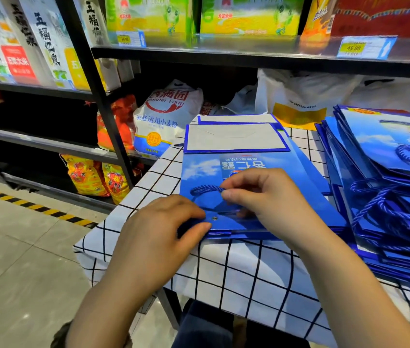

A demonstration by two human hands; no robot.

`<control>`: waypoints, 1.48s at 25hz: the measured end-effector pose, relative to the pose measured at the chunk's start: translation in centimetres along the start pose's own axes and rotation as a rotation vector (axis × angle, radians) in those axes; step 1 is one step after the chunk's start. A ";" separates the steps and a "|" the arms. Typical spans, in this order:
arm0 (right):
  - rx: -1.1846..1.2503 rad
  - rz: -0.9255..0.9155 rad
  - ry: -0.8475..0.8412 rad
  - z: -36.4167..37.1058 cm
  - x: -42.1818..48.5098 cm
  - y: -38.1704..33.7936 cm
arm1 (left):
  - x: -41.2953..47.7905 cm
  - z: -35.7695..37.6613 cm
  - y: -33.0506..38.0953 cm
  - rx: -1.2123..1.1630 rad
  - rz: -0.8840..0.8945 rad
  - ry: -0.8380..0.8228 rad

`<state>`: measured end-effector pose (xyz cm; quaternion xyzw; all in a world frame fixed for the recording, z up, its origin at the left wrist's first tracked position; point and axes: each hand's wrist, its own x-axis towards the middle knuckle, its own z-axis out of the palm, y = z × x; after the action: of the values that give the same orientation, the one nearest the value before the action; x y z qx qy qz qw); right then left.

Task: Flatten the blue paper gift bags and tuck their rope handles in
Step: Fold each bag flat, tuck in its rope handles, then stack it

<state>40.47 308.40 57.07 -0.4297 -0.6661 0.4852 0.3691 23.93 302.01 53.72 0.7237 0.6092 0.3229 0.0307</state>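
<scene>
Under the right grip (pixel 261 194), pinching the rope handle (pixel 206 189): feed it flat inside the blue bag (pixel 198 172); left grip (pixel 158 229) pinches the edge.

Fingers (pixel 196 226) of the left hand (pixel 158 237) are covering the near corner of the flat blue paper gift bag (pixel 249 172); the stack of blue paper bags (pixel 387 172) is running off the right edge.

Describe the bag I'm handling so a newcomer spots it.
On the white, black-gridded tablecloth, look left of the heap of blue bags. The flat blue paper gift bag tops a small stack there; only its blue rope handle is pinched by the right hand.
</scene>
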 end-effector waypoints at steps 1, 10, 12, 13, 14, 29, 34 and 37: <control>0.000 -0.005 -0.006 0.1 0.1 0.0 | 0.2 0.0 -0.2 -0.012 0.000 -0.029; -0.103 0.013 -0.100 0.8 0.0 0.3 | 1.1 -0.7 -1.0 0.067 0.201 -0.124; -0.133 0.007 -0.100 0.7 0.2 0.3 | 0.8 -0.7 -1.0 0.086 0.264 -0.107; -0.155 0.001 -0.085 0.7 0.3 0.3 | 0.6 -0.7 -0.9 0.084 0.276 -0.098; -0.177 -0.005 -0.066 0.8 0.4 0.4 | 0.5 -0.8 -0.9 0.081 0.287 -0.088; -0.560 -0.070 -0.360 -0.5 0.3 -0.5 | 1.0 -0.9 0.2 0.139 0.257 0.024; -0.776 -0.195 -0.358 0.0 0.8 0.3 | 0.9 -0.4 4.0 0.352 -0.220 0.007; -0.769 -0.206 -0.310 0.3 0.8 0.6 | 1.2 0.4 4.3 0.464 -0.286 -0.014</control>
<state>40.09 309.17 56.45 -0.3894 -0.8855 0.2210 0.1240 27.88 302.13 55.79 0.6203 0.7626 0.1622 -0.0864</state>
